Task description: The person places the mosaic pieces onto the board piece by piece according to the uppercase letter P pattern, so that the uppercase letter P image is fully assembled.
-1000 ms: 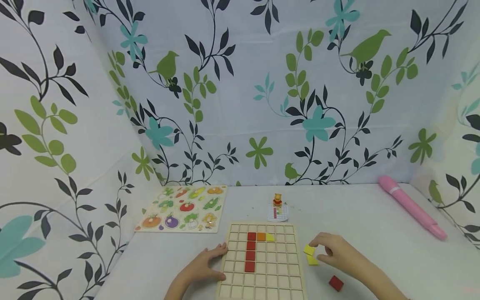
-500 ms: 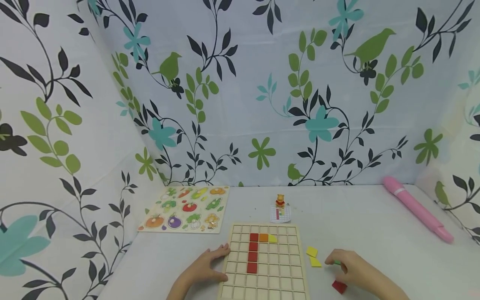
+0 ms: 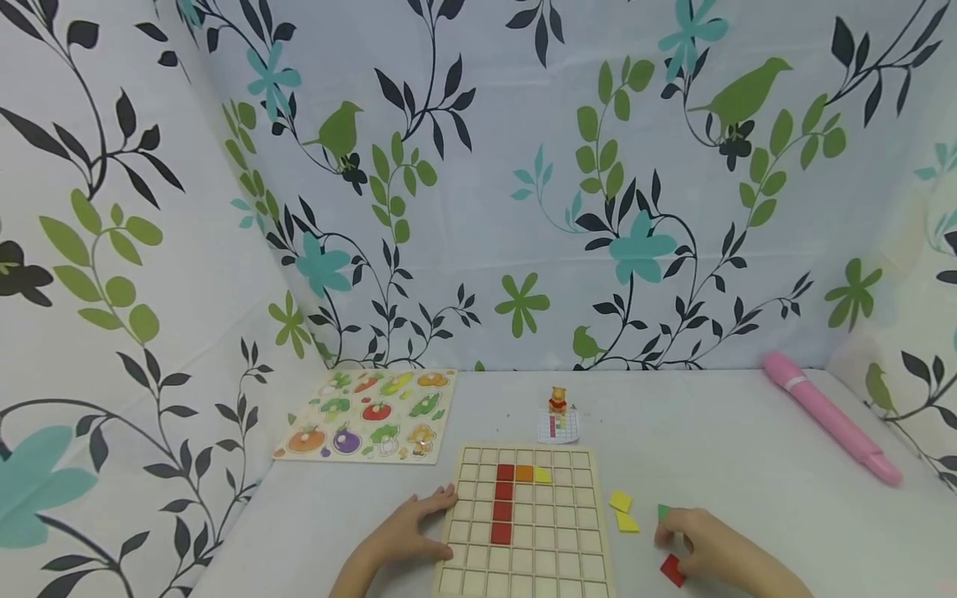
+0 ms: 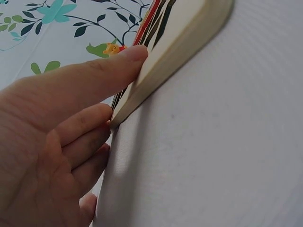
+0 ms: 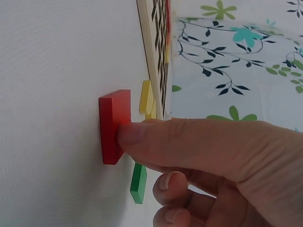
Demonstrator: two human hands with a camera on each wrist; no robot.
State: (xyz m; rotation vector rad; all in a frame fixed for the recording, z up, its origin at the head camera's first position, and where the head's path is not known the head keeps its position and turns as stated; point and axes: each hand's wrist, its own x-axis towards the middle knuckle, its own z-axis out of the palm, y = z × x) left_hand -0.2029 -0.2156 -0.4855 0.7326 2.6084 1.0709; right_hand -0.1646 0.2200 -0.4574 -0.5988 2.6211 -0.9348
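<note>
From my remote seat I see a person's two bare hands at a white table. The right hand (image 3: 703, 544) has its thumb tip against the loose red tile (image 3: 672, 571), which lies on the table to the right of the wooden grid board (image 3: 534, 540). Its other fingers are loosely bent and apart from that tile, so I see a touch, not a pinch. By those fingertips, partly hidden in the head view, sits a green tile (image 5: 138, 183); I cannot tell whether they touch it. Two yellow tiles (image 3: 620, 502) lie between that hand and the board.

The left hand (image 3: 407, 531) rests on the board's left edge, thumb and forefinger spread well apart, the fingertips touching the wood. Set into the board I count four seated red tiles (image 3: 502, 511) in one column, then an orange tile (image 3: 525, 473) and a yellow piece (image 3: 542, 475) beside the farthest of them.

Beyond the board, a small white card (image 3: 558, 428) shows a printed grid with coloured squares (any lettering is too small for me to read). Next to it stands a bear figurine (image 3: 557, 400) in a red top.
</note>
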